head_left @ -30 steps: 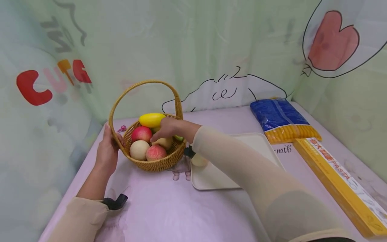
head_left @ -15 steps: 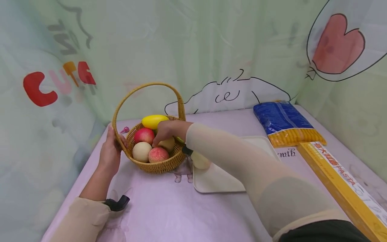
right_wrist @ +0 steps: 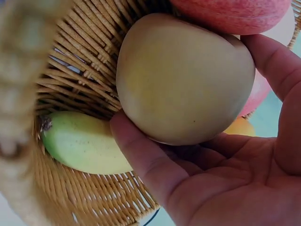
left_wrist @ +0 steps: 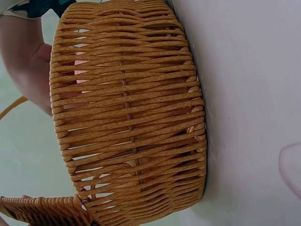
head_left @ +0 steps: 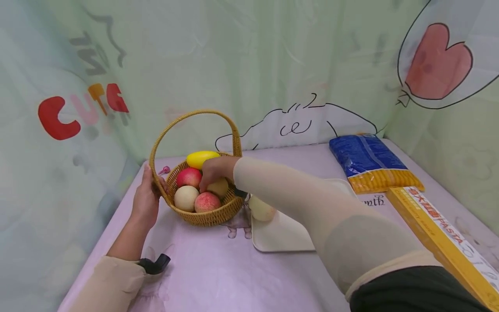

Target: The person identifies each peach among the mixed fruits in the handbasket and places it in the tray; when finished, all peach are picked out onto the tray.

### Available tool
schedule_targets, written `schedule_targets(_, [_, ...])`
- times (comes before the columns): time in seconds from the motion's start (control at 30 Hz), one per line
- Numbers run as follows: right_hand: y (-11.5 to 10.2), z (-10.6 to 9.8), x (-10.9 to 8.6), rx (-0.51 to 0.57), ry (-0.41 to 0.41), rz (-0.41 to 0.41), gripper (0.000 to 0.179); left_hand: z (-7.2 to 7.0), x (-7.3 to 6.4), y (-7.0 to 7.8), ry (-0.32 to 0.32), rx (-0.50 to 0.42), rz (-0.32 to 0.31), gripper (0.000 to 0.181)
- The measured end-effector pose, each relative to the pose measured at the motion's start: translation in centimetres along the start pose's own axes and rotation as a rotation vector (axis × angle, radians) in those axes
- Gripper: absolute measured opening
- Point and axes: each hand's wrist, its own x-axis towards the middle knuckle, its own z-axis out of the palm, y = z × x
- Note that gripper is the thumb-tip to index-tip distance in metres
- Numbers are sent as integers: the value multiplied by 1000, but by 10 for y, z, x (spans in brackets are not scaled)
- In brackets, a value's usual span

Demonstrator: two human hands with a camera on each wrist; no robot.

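A wicker basket [head_left: 210, 218] with a tall arched handle stands at the back left, holding several fruits. My left hand [head_left: 147, 200] grips its left side where the handle meets the rim. Inside the basket, my right hand [head_left: 218, 168] holds a round tan fruit [right_wrist: 183, 80] between thumb and fingers. Around it lie a red fruit [head_left: 189, 178], a cream fruit [head_left: 186, 198], a pink peach [head_left: 207, 202] and a yellow fruit [head_left: 199, 159]. The right wrist view also shows a yellow-green fruit [right_wrist: 89, 141] against the wicker. The left wrist view shows the basket's woven side close up.
Right of the basket, a white tray [head_left: 282, 238] bears a pale fruit [head_left: 262, 210], partly under my right forearm. Farther right are a blue and yellow pasta bag [head_left: 374, 162] and a long yellow pasta box [head_left: 436, 242]. A small pink item [head_left: 166, 169] lies behind my left hand.
My right hand has reached deeper into the basket and its fingers have come in around the tan fruit. My left hand keeps its hold on the basket. The head view has shifted slightly.
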Motion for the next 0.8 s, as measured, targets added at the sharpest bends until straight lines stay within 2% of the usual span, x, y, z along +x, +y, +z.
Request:
schedule_targets(0.13, [1, -2, -6, -6, 22, 28, 49, 1, 0, -2, -1, 2, -10, 61])
schedule_targets(0.27, [5, -5, -13, -31, 91, -20, 49, 0, -1, 0, -1, -5, -2, 60])
schedule_targets(0.5, [20, -7, -23, 85, 184, -44, 55, 1, -2, 1, -8, -3, 5, 61])
schedule_targets(0.63, [31, -6, -32, 102, 232, -110, 51, 2, -3, 0, 0, -12, 4, 61])
schedule_targets(0.8, [45, -2, -48, 120, 280, -236, 43, 2, -4, -1, 0, -39, 11, 60])
